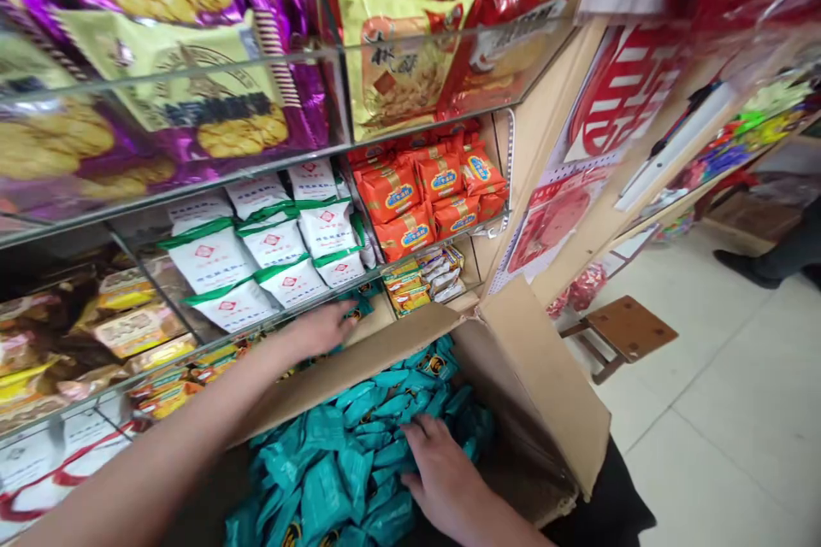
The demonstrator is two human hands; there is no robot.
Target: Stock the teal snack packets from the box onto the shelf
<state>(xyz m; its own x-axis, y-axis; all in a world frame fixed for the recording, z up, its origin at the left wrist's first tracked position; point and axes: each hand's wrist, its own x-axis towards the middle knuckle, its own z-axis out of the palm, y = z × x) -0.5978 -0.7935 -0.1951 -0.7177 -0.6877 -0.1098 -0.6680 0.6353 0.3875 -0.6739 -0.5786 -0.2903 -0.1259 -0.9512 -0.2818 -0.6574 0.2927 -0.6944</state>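
Note:
A cardboard box (552, 385) with raised flaps holds many small teal packets (327, 487). Inside it, my right hand (445, 474) rests on the packets with thumb and fingers apart and slightly bent; no packet is clearly gripped. My left hand (321, 329) reaches past the box's back flap (359, 363) to a low shelf compartment. Its fingers are stretched out beside teal packets on the shelf (364, 299), and the fingertips partly overlap them. Whether a packet lies under those fingers is hard to see.
Above the left hand are white-and-green packets (266, 244) and red packets (442, 184). Clear shelf dividers (288, 60) front larger snack bags. Small yellow packets (410, 286) lie beyond the flap. A wooden stool (632, 329) and another person's shoe (747, 269) are at right.

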